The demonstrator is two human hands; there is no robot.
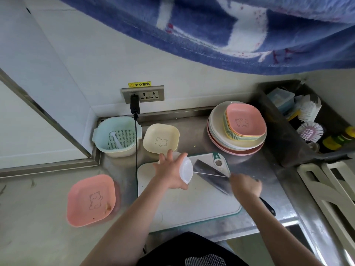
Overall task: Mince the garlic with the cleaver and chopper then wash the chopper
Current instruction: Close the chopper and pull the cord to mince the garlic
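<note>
The chopper (186, 169), a clear round plastic body, is held tilted above the far part of the white cutting board (192, 204), gripped by the left hand (171, 172) with the fingers (170, 153) spread over its top and the thumb curled beneath its rim. A thin pull cord (209, 174) is stretched taut from the chopper to the right hand (245, 186), whose fingers are closed round the cord's end. Beneath the cord, between the two sets of fingers, the cleaver (210, 174) is laid flat on the board, its dark handle passing under the right wrist. No garlic can be made out. Just beyond the left fingers a cream bear dish (161, 138) is set on the steel worktop (249, 166), with a pale blue strainer basket (117, 139) beside it. A pink bear dish (91, 200) is placed well to the left of those fingers. Beyond the right fingers a stack of plates and dishes (237, 127) is seen.
</note>
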